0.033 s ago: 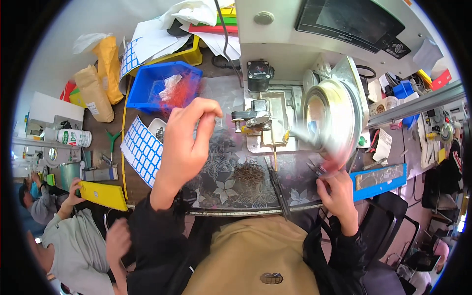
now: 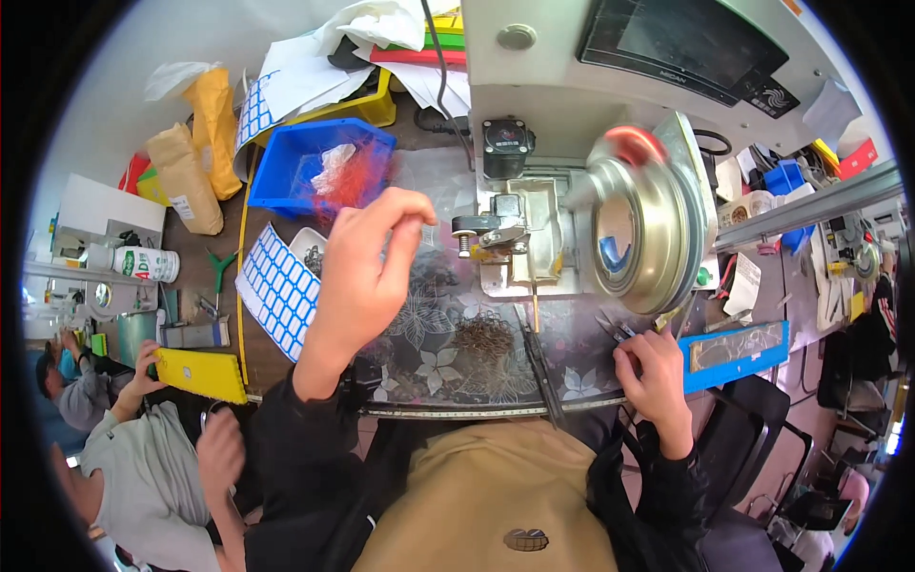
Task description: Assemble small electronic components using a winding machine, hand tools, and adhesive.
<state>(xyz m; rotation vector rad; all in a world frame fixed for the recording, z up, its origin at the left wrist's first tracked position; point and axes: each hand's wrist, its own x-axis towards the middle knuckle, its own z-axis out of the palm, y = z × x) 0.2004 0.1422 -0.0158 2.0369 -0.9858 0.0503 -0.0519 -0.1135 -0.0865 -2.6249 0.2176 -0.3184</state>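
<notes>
My left hand (image 2: 367, 272) is raised over the middle of the bench, thumb and forefinger pinched together. Whatever lies between them is too small to make out. To its right is the machine's small roller head (image 2: 491, 229) above a metal plate. My right hand (image 2: 655, 372) is at the bench's front right, its fingers curled below a large metal wheel (image 2: 620, 238). What that hand grips is hidden. Against its fingertips lies a small metal hand tool (image 2: 615, 327). A red piece (image 2: 634, 145), blurred, shows at the wheel's top. Between my hands lies a heap of thin brown wire pieces (image 2: 483, 336).
Black tweezers (image 2: 539, 367) lie across the front edge. A blue bin (image 2: 319, 167) with red threads stands back left, behind a white dish (image 2: 307, 246) and a blue-printed sheet (image 2: 278, 291). Right stands a blue tray (image 2: 736, 353). A co-worker (image 2: 157, 467) holds a yellow board (image 2: 202, 375).
The wheel has turned: the red patch has gone from its lower edge, near my right hand, to its top. My hands have barely moved. The co-worker's near hand has shifted slightly.
</notes>
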